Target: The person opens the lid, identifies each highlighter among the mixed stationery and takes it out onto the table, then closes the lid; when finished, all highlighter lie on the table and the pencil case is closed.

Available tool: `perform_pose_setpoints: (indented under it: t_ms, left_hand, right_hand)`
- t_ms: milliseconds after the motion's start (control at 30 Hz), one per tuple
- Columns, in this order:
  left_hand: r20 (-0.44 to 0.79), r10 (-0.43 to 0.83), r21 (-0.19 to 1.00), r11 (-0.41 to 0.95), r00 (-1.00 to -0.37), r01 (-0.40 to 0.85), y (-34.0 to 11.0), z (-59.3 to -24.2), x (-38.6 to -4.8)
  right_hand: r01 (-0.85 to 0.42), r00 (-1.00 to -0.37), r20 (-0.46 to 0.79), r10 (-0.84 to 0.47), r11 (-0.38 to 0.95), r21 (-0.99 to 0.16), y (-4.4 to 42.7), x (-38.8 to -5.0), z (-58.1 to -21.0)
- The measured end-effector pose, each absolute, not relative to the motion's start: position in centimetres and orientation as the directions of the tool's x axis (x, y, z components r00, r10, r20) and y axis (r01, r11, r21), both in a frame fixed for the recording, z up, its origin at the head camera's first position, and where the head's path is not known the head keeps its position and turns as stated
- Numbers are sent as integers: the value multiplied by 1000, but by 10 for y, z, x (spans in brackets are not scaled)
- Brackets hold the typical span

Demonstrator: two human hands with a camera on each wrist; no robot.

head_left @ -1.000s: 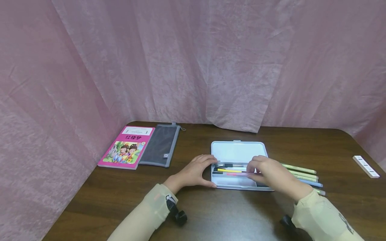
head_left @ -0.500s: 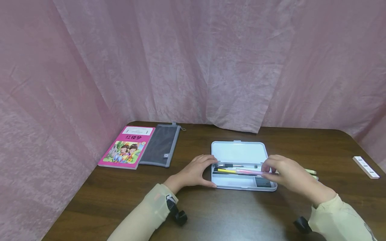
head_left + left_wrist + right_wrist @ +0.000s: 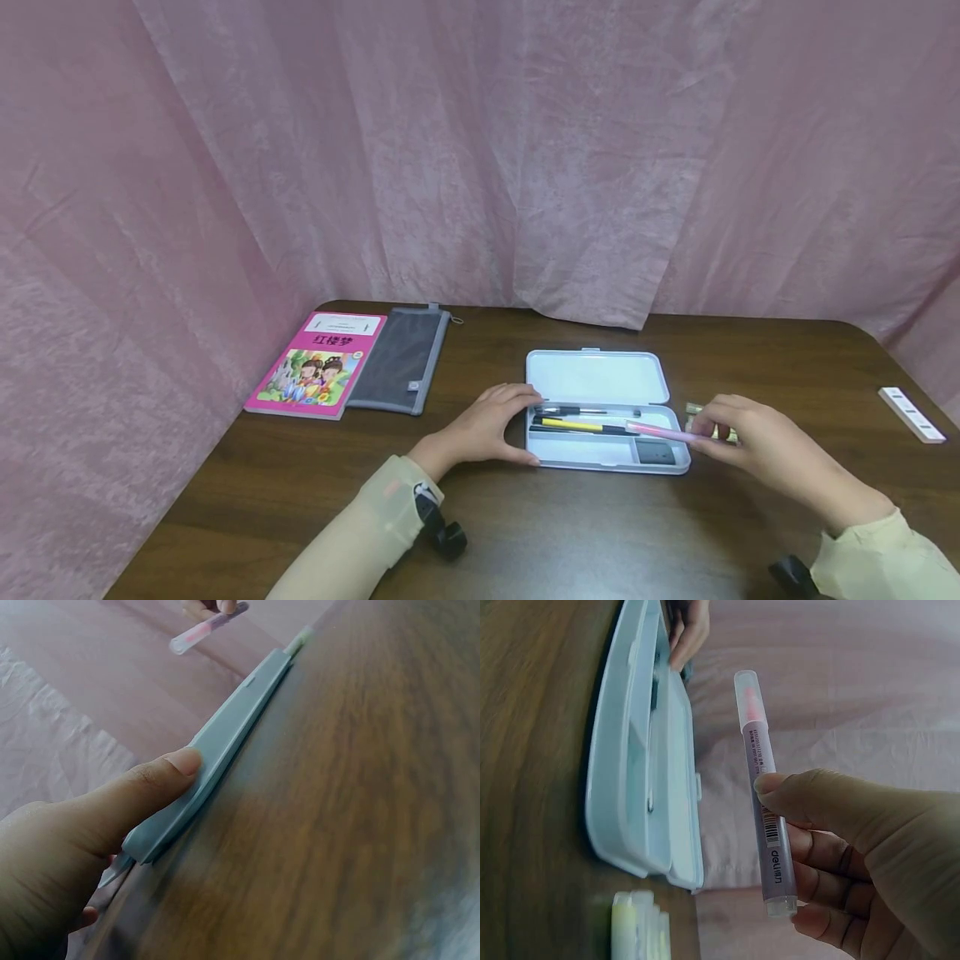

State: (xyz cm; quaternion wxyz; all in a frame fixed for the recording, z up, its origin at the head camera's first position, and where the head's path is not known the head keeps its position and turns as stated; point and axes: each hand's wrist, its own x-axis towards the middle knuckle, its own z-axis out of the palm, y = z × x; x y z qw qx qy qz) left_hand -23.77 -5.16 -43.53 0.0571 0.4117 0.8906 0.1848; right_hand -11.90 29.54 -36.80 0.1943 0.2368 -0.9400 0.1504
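A pale blue pencil case [image 3: 588, 452] lies with its lid up at mid-table. My left hand [image 3: 483, 427] holds its left end, the thumb [image 3: 161, 776] on the front wall and fingers at the back. My right hand [image 3: 780, 458] pinches a purple highlighter [image 3: 760, 750] with a clear cap and pink tip. In the head view the highlighter slants just above the case's right end. Inside the case lie a yellow-and-black pen [image 3: 572, 425], dark-capped pens [image 3: 573, 411] and a dark grey block [image 3: 655, 452] in the front right compartment.
Several light-coloured highlighters [image 3: 622, 930] lie right of the case, mostly behind my right hand in the head view. A pink book [image 3: 315, 367] overlaps a grey zip pouch [image 3: 405, 358] at left. A white strip with dark marks [image 3: 911, 415] lies far right. Pink curtains hang behind.
My right hand has drawn the purple highlighter rightward out of the case, uncovering the dark grey block. My left hand has stayed at the case's left end.
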Motion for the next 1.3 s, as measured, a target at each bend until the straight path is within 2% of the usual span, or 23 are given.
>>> perform_pose_setpoints:
  t_ms: [633,967,1300]
  left_hand:
    - [51,755,370,594,-654,715,-51,-434,-237]
    - [67,760,368,583,-646,724,-51,-434,-237]
    - [56,756,371,591,-652,717,-51,-434,-237]
  right_hand:
    - [-462,-808,487,-332,869,-175,345,-98,-396]
    - [-383,-863,413,-291,910,-159,359,-90,-408]
    - [-386,-863,407,-300,911,-147,369,-92,-417]
